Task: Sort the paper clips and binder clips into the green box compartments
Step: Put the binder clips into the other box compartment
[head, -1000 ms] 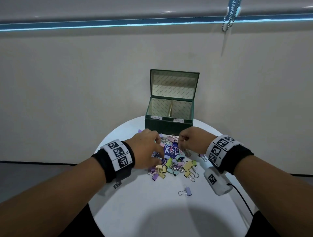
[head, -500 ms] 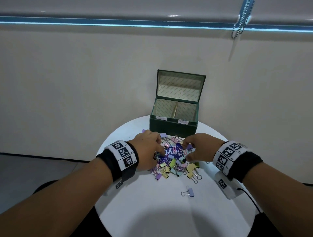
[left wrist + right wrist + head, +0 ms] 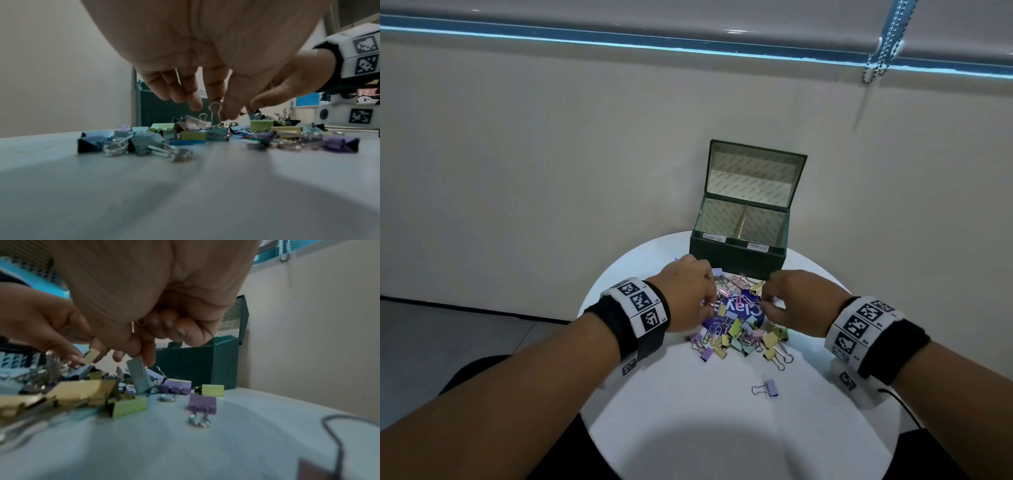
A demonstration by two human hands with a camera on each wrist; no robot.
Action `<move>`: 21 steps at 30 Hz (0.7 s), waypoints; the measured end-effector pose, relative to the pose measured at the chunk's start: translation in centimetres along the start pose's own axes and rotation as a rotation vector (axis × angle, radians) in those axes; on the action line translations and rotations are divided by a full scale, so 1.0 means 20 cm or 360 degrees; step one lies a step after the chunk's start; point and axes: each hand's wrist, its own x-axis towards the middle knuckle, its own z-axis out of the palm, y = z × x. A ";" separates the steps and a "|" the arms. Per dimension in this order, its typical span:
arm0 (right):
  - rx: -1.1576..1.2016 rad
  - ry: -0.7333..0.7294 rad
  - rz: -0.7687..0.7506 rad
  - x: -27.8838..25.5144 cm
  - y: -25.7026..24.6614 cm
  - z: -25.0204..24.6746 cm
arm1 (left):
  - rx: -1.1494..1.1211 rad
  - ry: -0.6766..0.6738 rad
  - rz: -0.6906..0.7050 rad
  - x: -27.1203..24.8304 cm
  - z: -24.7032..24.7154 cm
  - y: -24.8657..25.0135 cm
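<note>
The open green box [image 3: 736,258] stands at the table's far edge, with a divider [image 3: 741,222] between two labelled compartments. In front of it lies a pile of pastel binder clips and paper clips [image 3: 739,337]. My left hand [image 3: 688,298] reaches into the pile's left side, and its index finger and thumb [image 3: 231,112] seem to pinch a small pink paper clip [image 3: 222,98]. My right hand [image 3: 796,298] is at the pile's right side. Its thumb and index finger pinch a teal binder clip [image 3: 138,375], and its curled fingers hold a pink paper clip [image 3: 141,322].
The round white table [image 3: 722,438] stands against a beige wall. A blue printed card [image 3: 717,322] lies under the pile. One lavender binder clip [image 3: 769,389] sits apart, nearer me. A black cable [image 3: 904,409] runs off the table's right edge.
Both hands have stayed over the pile. The right hand's fingers have come down from the pile's far edge toward its middle. The head view has shifted, so the box sits further right.
</note>
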 end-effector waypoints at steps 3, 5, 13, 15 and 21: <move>0.0216 0.0119 0.0109 -0.01 0.01 -0.04 | 0.0000 0.0058 -0.0132 0.01 -0.02 -0.02; 0.0609 0.0236 0.0282 0.00 0.01 -0.07 | -0.0008 0.0060 -0.0201 0.01 -0.03 -0.02; 0.3177 0.0174 0.0745 -0.01 0.02 -0.15 | -0.0123 -0.0125 0.0141 -0.05 -0.03 0.01; 0.2749 0.0095 0.0768 -0.01 0.01 -0.15 | -0.0095 -0.0160 0.0155 -0.04 -0.02 0.01; 0.0198 -0.0392 0.0114 -0.09 -0.06 -0.08 | -0.0030 -0.0089 0.0213 -0.04 0.01 0.00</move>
